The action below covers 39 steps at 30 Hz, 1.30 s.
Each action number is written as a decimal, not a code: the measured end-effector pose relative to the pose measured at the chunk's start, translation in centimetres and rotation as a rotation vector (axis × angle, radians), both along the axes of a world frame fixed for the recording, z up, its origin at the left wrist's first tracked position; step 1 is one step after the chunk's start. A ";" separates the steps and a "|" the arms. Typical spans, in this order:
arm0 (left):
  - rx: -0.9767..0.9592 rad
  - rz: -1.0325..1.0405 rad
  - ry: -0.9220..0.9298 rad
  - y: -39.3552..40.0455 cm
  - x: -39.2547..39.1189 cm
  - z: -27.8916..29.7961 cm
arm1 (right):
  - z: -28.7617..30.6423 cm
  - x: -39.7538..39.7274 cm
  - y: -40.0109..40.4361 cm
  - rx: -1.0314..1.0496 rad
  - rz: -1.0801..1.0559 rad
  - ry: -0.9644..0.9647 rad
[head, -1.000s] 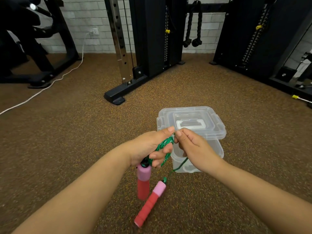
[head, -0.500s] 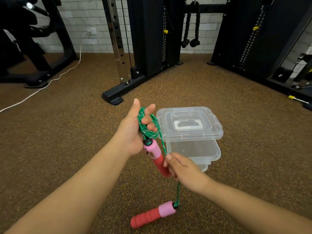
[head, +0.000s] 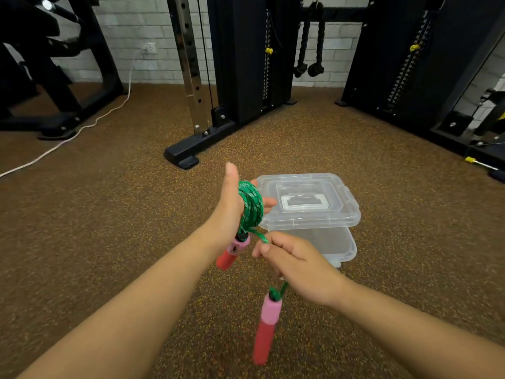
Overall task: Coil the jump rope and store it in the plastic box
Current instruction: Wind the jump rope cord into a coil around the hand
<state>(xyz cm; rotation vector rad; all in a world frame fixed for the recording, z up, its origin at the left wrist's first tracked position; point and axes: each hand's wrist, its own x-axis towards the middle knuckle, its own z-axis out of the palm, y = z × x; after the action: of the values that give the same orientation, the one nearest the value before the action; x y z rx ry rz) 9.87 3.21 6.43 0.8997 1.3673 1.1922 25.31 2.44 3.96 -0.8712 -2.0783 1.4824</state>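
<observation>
A: From the head view, what step is going on?

B: The coiling is nearly finishing, I'd judge. The left hand (head: 232,212) is standing upright with its fingers spread, and the green jump rope (head: 250,206) is sitting wound around them in a thick bundle. One pink-and-red handle (head: 232,251) is hanging just under that hand.

A: And the right hand (head: 297,265)?

B: It is pinching the last short run of rope between thumb and fingers, near and to the right of the coil. The second handle (head: 266,326) is dangling below it (blurred, so probably swinging).

A: Where is the plastic box (head: 322,242) sitting?

B: On the floor (head: 109,228), just beyond the hands to the right, with its clear lid (head: 306,201) lying on top.

A: So what is the next move calling for?

B: Securing the loose tail so the bundle is not springing apart, then getting that lid off, since it is blocking the way in. Both hands are occupied, so one must free up.

A: Anything else around?

B: A black gym machine base (head: 181,157) at the far side and a white cable (head: 82,127) far left, both well apart.
</observation>
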 end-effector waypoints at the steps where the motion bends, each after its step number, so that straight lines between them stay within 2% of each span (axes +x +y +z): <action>1: -0.003 -0.037 0.087 -0.1 -0.2 -0.5 | 0.5 0.0 0.1 -0.016 -0.004 0.030; 4: 0.013 -0.198 0.313 -0.9 -0.8 -1.1 | 1.5 0.0 0.5 -0.046 -0.028 0.106; 8: 0.007 -0.270 0.390 -1.6 -0.8 -0.5 | 2.1 0.1 1.4 -0.078 -0.095 0.191; 11: -0.031 -0.330 0.422 -1.6 -0.9 -0.7 | 2.7 0.6 2.3 -0.030 -0.146 0.171; 18: -0.103 -0.481 0.315 -1.7 -0.5 0.3 | 2.6 1.2 4.0 -0.038 -0.275 0.155; 22: -0.063 -0.505 0.275 -1.8 -0.1 0.9 | 1.8 1.5 4.6 -0.052 -0.297 0.167; 26: -0.043 -0.422 -0.006 -1.6 0.2 1.0 | -0.4 1.4 4.7 -0.112 -0.277 0.138; 32: -0.024 -0.106 -0.473 -0.9 -0.3 0.7 | -2.4 1.2 4.1 -0.176 -0.181 0.071; 35: -0.025 0.050 -0.532 -0.5 -0.3 0.5 | -2.9 0.7 3.6 -0.215 -0.119 0.041; 39: -0.042 0.151 -0.551 -0.3 -0.1 0.2 | -4.1 0.2 3.1 -0.216 -0.107 -0.023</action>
<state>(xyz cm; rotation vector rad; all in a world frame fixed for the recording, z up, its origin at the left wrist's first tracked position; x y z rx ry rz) 9.76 2.96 6.63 0.3935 1.0139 1.3927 25.49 5.53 -0.13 -1.0669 -1.8794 1.6675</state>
